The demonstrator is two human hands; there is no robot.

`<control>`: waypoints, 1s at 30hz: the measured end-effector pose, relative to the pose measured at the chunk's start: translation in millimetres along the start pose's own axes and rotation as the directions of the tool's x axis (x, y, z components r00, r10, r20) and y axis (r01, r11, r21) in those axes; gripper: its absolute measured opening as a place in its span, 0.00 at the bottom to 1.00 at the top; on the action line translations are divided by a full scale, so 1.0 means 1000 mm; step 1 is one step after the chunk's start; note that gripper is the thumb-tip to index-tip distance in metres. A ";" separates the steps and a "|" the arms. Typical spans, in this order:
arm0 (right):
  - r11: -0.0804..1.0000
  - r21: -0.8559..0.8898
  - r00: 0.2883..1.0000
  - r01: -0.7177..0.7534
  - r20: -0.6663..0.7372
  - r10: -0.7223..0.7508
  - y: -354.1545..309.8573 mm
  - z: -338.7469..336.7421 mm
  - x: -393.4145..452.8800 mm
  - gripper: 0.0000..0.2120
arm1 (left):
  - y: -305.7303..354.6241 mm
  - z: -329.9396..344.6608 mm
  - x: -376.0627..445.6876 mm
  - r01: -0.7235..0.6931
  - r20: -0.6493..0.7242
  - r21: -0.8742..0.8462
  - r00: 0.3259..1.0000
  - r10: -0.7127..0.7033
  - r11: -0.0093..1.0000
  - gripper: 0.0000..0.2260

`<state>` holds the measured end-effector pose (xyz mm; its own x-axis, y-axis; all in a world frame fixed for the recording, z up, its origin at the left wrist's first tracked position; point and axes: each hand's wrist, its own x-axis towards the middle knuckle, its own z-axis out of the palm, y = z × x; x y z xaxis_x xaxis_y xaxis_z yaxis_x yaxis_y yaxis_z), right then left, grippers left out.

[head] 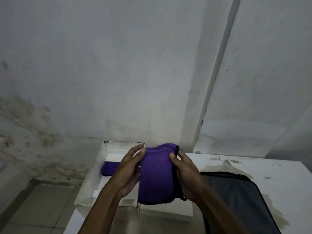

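Observation:
A purple fabric pouch with black trim (154, 179) is held up between both hands above an open white box (94, 173). My left hand (130, 171) cups its left side with fingers fairly straight along the cloth. My right hand (185, 178) grips its right edge, thumb pressed on the front by the black trim. A black strap loop hangs below that hand. A second purple piece (109, 168) lies inside the box, partly hidden by my left wrist.
The box sits at the left end of a white table (253, 168) against a stained wall. A dark grey zipped case (236, 200) lies on the table to the right. A tiled floor (37, 205) shows at lower left.

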<state>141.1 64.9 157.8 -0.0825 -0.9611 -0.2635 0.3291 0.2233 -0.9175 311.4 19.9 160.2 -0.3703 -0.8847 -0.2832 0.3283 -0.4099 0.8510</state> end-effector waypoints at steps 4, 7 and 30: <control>0.997 -0.052 0.997 -0.050 -0.058 0.047 -0.001 0.009 0.006 0.18 | -0.005 -0.019 -0.009 0.033 0.127 -0.059 0.992 -0.025 0.998 0.24; 0.992 -0.057 0.993 -0.115 -0.037 0.113 0.000 0.014 0.009 0.19 | -0.001 -0.028 -0.008 -0.080 0.070 -0.045 0.994 0.083 0.996 0.21; 0.437 -0.868 0.942 0.237 0.096 -0.322 0.019 0.090 0.018 0.24 | 0.051 -0.091 -0.012 -0.169 0.059 0.929 0.945 0.321 0.330 0.25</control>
<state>230.8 37.4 162.3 -0.0936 -0.9927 0.0757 -0.6921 0.0102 -0.7217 412.0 -10.5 166.8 -0.2957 -0.9548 0.0311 -0.6357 0.2210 0.7396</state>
